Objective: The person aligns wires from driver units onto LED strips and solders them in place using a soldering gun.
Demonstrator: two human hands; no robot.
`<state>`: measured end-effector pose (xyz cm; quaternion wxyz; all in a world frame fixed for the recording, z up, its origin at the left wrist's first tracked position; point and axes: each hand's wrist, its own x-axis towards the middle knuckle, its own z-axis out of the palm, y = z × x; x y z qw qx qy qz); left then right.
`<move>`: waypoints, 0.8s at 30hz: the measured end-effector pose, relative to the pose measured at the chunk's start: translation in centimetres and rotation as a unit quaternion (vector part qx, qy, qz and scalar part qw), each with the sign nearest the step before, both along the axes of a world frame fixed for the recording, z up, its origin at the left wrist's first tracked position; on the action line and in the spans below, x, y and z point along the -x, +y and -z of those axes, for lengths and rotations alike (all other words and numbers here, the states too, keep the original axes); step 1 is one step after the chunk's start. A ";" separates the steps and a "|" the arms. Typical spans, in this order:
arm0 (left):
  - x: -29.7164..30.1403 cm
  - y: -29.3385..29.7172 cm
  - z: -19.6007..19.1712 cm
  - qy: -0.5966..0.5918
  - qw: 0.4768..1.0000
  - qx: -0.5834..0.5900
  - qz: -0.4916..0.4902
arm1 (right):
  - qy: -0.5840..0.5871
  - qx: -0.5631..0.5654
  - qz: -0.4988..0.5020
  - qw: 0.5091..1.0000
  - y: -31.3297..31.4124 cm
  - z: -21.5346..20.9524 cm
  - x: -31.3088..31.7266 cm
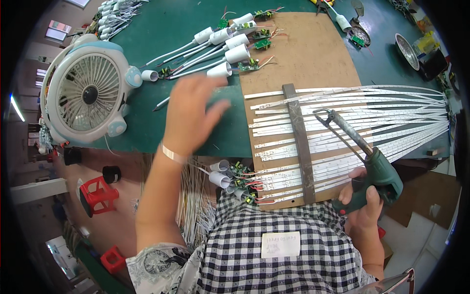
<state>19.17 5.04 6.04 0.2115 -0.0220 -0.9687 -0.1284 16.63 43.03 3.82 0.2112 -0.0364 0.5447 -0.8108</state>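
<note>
In my right hand (364, 196) is a green soldering gun (384, 179), its metal tip pointing up and left over the white LED strips (338, 139). The strips lie side by side on a brown board (313, 54), with a dark bar (299, 142) across them. My left hand (188, 115) is raised over the green table, thumb apart from the slightly blurred fingers, and nothing shows in it. Its fingertips are just below a white plastic housing (220, 69) with a circuit board; whether they touch cannot be made out. Red wires join several circuit boards (243, 171) to strip ends nearby.
A white and blue fan (90, 95) stands on the left of the table. More housings with cables (223, 36) lie at the board's far left. At the far right are a metal dish (407, 51) and a small pan (361, 34). Red stools (99, 193) stand on the floor.
</note>
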 end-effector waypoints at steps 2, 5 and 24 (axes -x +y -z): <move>2.4 -2.0 1.4 0.023 0.999 0.009 -0.027 | -0.002 0.000 -0.005 1.000 0.1 -0.1 -0.1; 3.1 -3.2 2.5 -0.032 0.999 -0.027 -0.018 | 0.007 -0.022 -0.004 1.000 0.2 -0.2 -0.2; 0.4 0.5 1.8 -0.022 0.999 0.024 0.004 | 0.001 -0.038 -0.004 0.999 -0.1 -0.8 -1.0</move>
